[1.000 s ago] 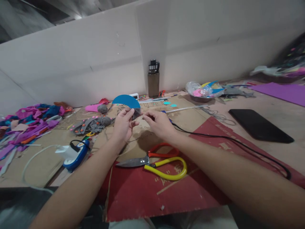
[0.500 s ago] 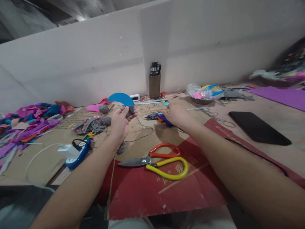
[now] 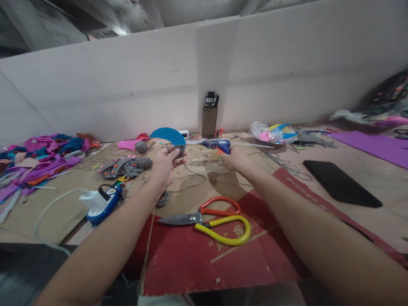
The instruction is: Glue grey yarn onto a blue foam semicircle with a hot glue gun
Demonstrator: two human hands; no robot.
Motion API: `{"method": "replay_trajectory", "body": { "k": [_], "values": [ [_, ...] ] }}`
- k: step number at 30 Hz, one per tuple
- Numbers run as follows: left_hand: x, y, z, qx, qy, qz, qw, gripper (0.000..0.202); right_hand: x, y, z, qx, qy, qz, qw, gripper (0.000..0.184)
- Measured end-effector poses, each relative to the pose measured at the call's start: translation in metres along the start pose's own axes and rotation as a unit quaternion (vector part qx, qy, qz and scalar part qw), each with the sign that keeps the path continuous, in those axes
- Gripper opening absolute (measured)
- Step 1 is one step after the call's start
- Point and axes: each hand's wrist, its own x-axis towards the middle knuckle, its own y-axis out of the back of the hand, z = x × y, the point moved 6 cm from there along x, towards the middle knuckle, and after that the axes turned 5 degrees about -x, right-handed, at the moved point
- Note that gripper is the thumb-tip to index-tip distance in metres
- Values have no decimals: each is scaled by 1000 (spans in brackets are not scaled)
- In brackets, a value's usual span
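My left hand (image 3: 165,165) pinches the near end of a blue crescent-shaped piece (image 3: 168,134), where grey yarn (image 3: 181,149) is wrapped around it. A loose strand trails from there over the cardboard, and a small bundle of grey yarn (image 3: 162,199) lies under my left wrist. My right hand (image 3: 236,156) is closed around a blue glue gun (image 3: 219,145) with an orange trigger. Its nozzle points left at the wrapped end, a short gap away. Scissors (image 3: 181,219) with one red and one yellow handle lie spread on the red cardboard in front of me.
A blue power strip (image 3: 106,208), pinned grey pieces (image 3: 123,167) and colourful scraps (image 3: 41,159) lie left. A dark bottle (image 3: 209,119) stands at the white partition. To the right are a bowl of bagged pieces (image 3: 270,131), a black phone-like slab (image 3: 341,182) and a purple sheet (image 3: 372,146).
My right hand has taken hold of the glue gun and raised it from the cardboard, turning its nozzle left. My left hand still holds the blue piece in nearly the same spot.
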Motion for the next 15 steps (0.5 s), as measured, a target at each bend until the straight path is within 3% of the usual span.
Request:
{"method": "replay_trajectory", "body": {
  "k": [2, 5, 10, 15],
  "values": [
    [2, 4, -2, 13, 5, 9, 1000, 14, -3, 10, -10, 114, 16, 29, 993, 19],
    [5, 9, -5, 26, 7, 30, 999, 12, -15, 17, -29, 255, 38, 13, 966, 26],
    [8, 14, -7, 61, 12, 39, 997, 13, -43, 29, -65, 282, 96, -30, 954, 28],
    [8, 16, -8, 89, 13, 39, 995, 13, -52, 22, -73, 238, 153, -53, 958, 21]
  ]
}}
